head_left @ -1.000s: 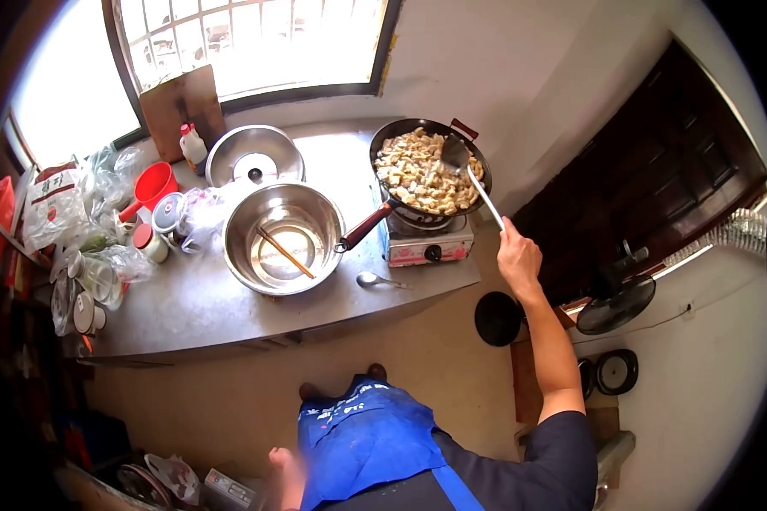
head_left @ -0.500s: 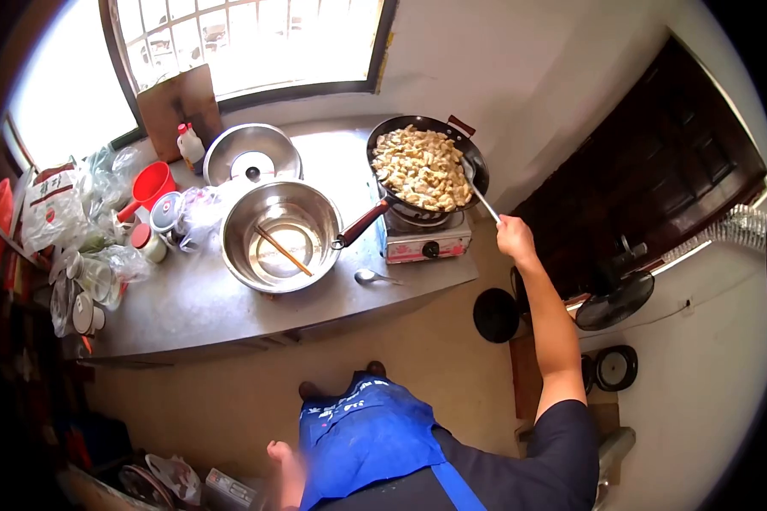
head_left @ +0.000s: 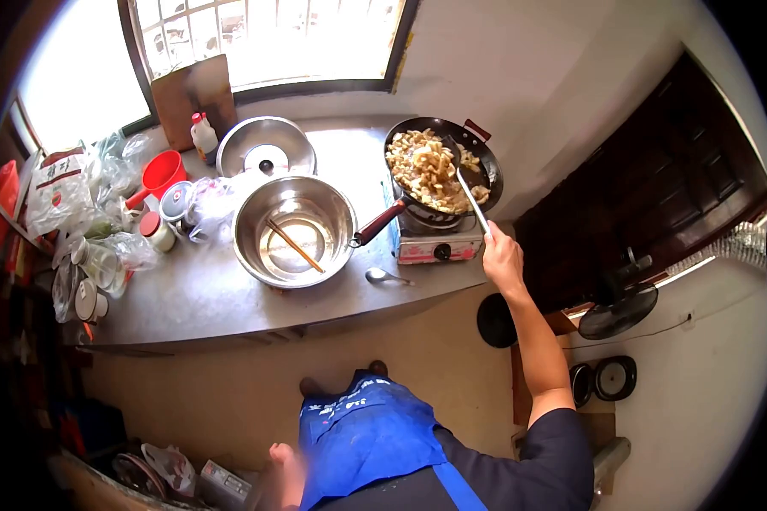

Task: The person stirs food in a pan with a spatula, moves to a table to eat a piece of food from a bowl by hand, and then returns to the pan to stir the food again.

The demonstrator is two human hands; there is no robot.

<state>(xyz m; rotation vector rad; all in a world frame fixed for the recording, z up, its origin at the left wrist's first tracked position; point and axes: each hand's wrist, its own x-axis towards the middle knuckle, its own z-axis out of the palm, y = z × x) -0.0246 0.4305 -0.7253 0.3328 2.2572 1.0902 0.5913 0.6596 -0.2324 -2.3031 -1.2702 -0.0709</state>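
Note:
My right hand (head_left: pixel 504 258) is closed around the pale handle of a spatula (head_left: pixel 473 200), whose head is among the food in the wok. Chopped, light-brown pieces of food (head_left: pixel 426 175) are heaped toward the left of the dark wok (head_left: pixel 493 163), leaving some of its right inner wall bare. The wok has a wooden long handle (head_left: pixel 378 225) pointing lower left and sits on a portable gas stove (head_left: pixel 419 248). My left hand (head_left: pixel 283 453) hangs low beside the blue apron, away from the counter; it is blurred and its fingers are not clear.
Left of the stove stands a large steel pot (head_left: pixel 256 271) with chopsticks (head_left: pixel 294 245) inside. A metal spoon (head_left: pixel 385 277) lies on the counter (head_left: pixel 187 298). Behind the pot are a steel lid (head_left: pixel 294 145), a bottle (head_left: pixel 203 136) and a red dipper (head_left: pixel 164 172). Jars and plastic bags crowd the left end.
My right hand has moved left and slightly down with the spatula. Food has been pushed up and leftward, baring the wok's right side. The view has shifted slightly; my left hand stays low.

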